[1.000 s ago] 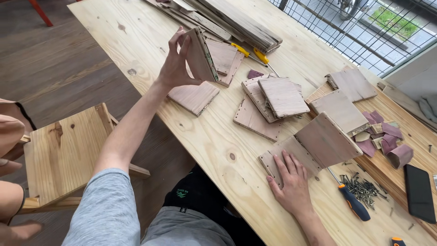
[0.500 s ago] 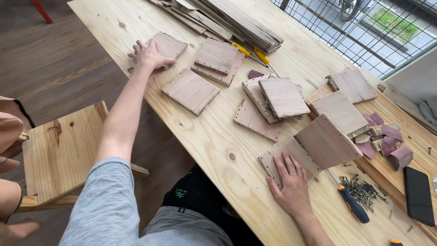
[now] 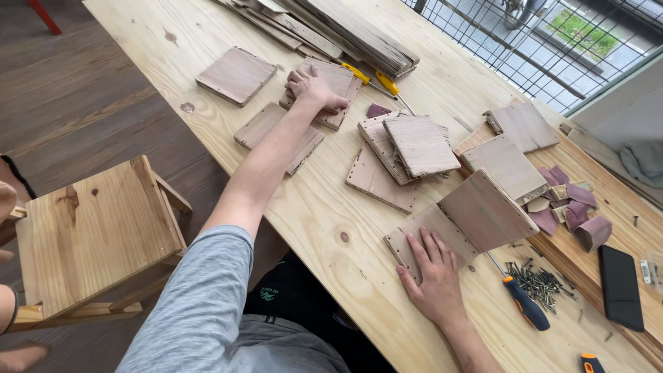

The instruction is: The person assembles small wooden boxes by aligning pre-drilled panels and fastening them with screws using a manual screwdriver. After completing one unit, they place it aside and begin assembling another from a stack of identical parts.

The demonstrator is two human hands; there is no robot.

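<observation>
While our right hand point(image 3: 435, 276) lies flat with fingers spread on the hinged board assembly point(image 3: 463, 224) near the table edge point(image 3: 304, 228), seemingly to steady it, our left hand point(image 3: 314, 90) curls loosely atop a stacked square panel point(image 3: 331, 93) farther away, gripping nothing firmly.

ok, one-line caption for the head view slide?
Left hand on a square wood panel, right hand flat on a hinged panel pair, screwdriver and screws alongside.

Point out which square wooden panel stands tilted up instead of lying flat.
The reddish panel propped at an angle just beyond the right hand, rising from the flat board under that hand's fingers; the rest lie flat.
</observation>
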